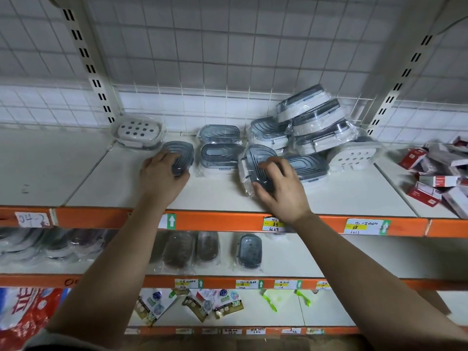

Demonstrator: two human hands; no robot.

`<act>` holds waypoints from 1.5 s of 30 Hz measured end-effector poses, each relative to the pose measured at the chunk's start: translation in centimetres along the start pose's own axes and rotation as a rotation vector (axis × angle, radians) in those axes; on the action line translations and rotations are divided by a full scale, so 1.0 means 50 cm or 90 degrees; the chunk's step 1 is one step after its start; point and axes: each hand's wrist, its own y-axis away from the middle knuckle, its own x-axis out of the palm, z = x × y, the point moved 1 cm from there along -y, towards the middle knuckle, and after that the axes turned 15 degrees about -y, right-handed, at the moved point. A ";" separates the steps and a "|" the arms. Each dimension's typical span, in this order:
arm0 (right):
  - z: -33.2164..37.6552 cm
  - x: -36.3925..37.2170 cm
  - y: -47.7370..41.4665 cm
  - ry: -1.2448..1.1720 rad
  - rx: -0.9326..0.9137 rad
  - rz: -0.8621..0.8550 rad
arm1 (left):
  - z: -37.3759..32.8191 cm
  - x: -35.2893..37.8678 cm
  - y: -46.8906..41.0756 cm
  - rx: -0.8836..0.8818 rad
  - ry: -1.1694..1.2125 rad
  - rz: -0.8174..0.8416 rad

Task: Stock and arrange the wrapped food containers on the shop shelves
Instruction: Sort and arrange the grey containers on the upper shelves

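On the top shelf (217, 196), toward its front edge, the left grip (162, 174) curls round one wrapped container (181, 152) and the right grip (278, 188) clasps a second container (253, 158) beside the tumbled pile (316, 122) at the back right. Best set each flat and square to the front edge, aligned with the middle pair (220, 154).

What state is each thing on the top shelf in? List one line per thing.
left hand, gripping the left container
left container, lying flat
right hand, gripping the wrapped container
wrapped container, lying askew
middle pair, flat, one behind the other
heap of containers, wrapped, leaning askew
dotted container, flat at the back
red boxes, jumbled
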 end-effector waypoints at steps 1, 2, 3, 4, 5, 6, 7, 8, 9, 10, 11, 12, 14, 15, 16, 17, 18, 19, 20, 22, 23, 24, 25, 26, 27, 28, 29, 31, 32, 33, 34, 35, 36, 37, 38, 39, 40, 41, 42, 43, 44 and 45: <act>0.003 -0.006 0.002 -0.028 0.004 -0.005 | -0.003 -0.009 0.008 -0.003 0.001 -0.003; 0.007 -0.011 0.006 -0.049 0.004 -0.017 | -0.006 -0.018 0.017 -0.009 0.007 -0.020; 0.011 -0.016 0.012 -0.063 0.001 -0.033 | -0.011 -0.027 0.028 -0.017 0.015 -0.047; 0.015 -0.023 0.023 -0.070 -0.002 -0.048 | -0.017 -0.036 0.043 -0.023 0.026 -0.076; 0.018 -0.030 0.036 -0.067 -0.003 -0.058 | -0.024 -0.043 0.058 -0.025 0.036 -0.101; 0.020 -0.038 0.052 -0.060 -0.003 -0.061 | -0.034 -0.050 0.077 -0.023 0.039 -0.119; 0.021 -0.046 0.069 -0.052 -0.006 -0.059 | -0.046 -0.055 0.094 -0.019 0.036 -0.132; 0.022 -0.054 0.085 -0.046 -0.017 -0.054 | -0.057 -0.060 0.111 -0.016 0.031 -0.142; 0.023 -0.065 0.104 -0.042 -0.036 -0.050 | -0.072 -0.065 0.132 -0.013 0.028 -0.151; 0.022 -0.075 0.119 -0.036 -0.057 -0.046 | -0.087 -0.070 0.151 -0.011 0.028 -0.160; 0.022 -0.087 0.138 -0.029 -0.073 -0.041 | -0.104 -0.074 0.174 -0.005 0.029 -0.166; 0.021 -0.098 0.155 -0.022 -0.080 -0.039 | -0.120 -0.079 0.195 0.000 0.029 -0.169; 0.018 -0.118 0.194 -0.013 -0.085 -0.037 | -0.151 -0.085 0.239 0.008 0.035 -0.171; 0.016 -0.127 0.214 -0.003 -0.088 -0.033 | -0.165 -0.088 0.260 0.015 0.037 -0.166; 0.013 -0.137 0.241 0.006 -0.090 -0.030 | -0.180 -0.089 0.284 0.023 0.038 -0.159; 0.010 -0.145 0.264 0.012 -0.089 -0.031 | -0.192 -0.088 0.306 0.030 0.038 -0.155; 0.008 -0.152 0.283 0.013 -0.082 -0.034 | -0.201 -0.088 0.323 0.033 0.037 -0.155; 0.003 -0.160 0.311 0.014 -0.074 -0.039 | -0.214 -0.085 0.350 0.033 0.037 -0.160; -0.001 -0.164 0.331 0.013 -0.071 -0.047 | -0.221 -0.084 0.368 0.033 0.037 -0.172; -0.009 -0.165 0.374 0.001 -0.064 -0.063 | -0.234 -0.076 0.410 0.047 0.038 -0.210; -0.015 -0.164 0.395 -0.006 -0.058 -0.071 | -0.240 -0.069 0.433 0.060 0.043 -0.226; -0.026 -0.159 0.421 -0.016 -0.045 -0.074 | -0.245 -0.056 0.461 0.071 0.052 -0.228; -0.038 -0.153 0.444 -0.027 -0.030 -0.075 | -0.249 -0.042 0.487 0.077 0.062 -0.219; -0.054 -0.144 0.467 -0.042 -0.008 -0.074 | -0.251 -0.022 0.513 0.076 0.070 -0.195; -0.071 -0.133 0.488 -0.057 0.017 -0.075 | -0.253 -0.001 0.538 0.066 0.075 -0.163; -0.087 -0.122 0.503 -0.068 0.045 -0.079 | -0.254 0.019 0.559 0.055 0.078 -0.130; -0.106 -0.108 0.514 -0.078 0.081 -0.081 | -0.256 0.042 0.576 0.044 0.077 -0.094; -0.146 -0.080 0.521 -0.086 0.150 -0.074 | -0.260 0.087 0.592 0.034 0.080 -0.029; -0.166 -0.066 0.520 -0.084 0.179 -0.060 | -0.261 0.107 0.594 0.030 0.084 0.002; -0.185 -0.051 0.518 -0.076 0.201 -0.034 | -0.262 0.125 0.593 0.027 0.087 0.027; -0.212 -0.030 0.514 -0.068 0.222 -0.002 | -0.260 0.151 0.590 0.023 0.088 0.051; -0.237 -0.011 0.510 -0.055 0.238 0.029 | -0.257 0.175 0.587 0.020 0.086 0.070; -0.264 0.013 0.506 -0.042 0.253 0.055 | -0.252 0.204 0.582 0.017 0.084 0.091; -0.288 0.035 0.502 -0.033 0.265 0.078 | -0.247 0.230 0.578 0.012 0.080 0.112; -0.307 0.056 0.498 -0.029 0.274 0.099 | -0.242 0.250 0.575 0.009 0.076 0.123; -0.329 0.081 0.494 -0.027 0.281 0.117 | -0.236 0.275 0.570 0.006 0.075 0.125; -0.347 0.102 0.489 -0.021 0.285 0.131 | -0.231 0.295 0.567 0.005 0.076 0.122; -0.365 0.125 0.484 -0.013 0.288 0.147 | -0.226 0.315 0.564 0.002 0.079 0.120; -0.379 0.145 0.478 -0.004 0.291 0.161 | -0.223 0.330 0.561 -0.002 0.082 0.119; -0.391 0.161 0.472 0.004 0.292 0.170 | -0.222 0.341 0.557 -0.001 0.084 0.114; -0.404 0.181 0.465 0.011 0.291 0.174 | -0.219 0.356 0.554 0.003 0.085 0.110; -0.416 0.195 0.456 0.018 0.286 0.171 | -0.217 0.368 0.551 0.012 0.085 0.102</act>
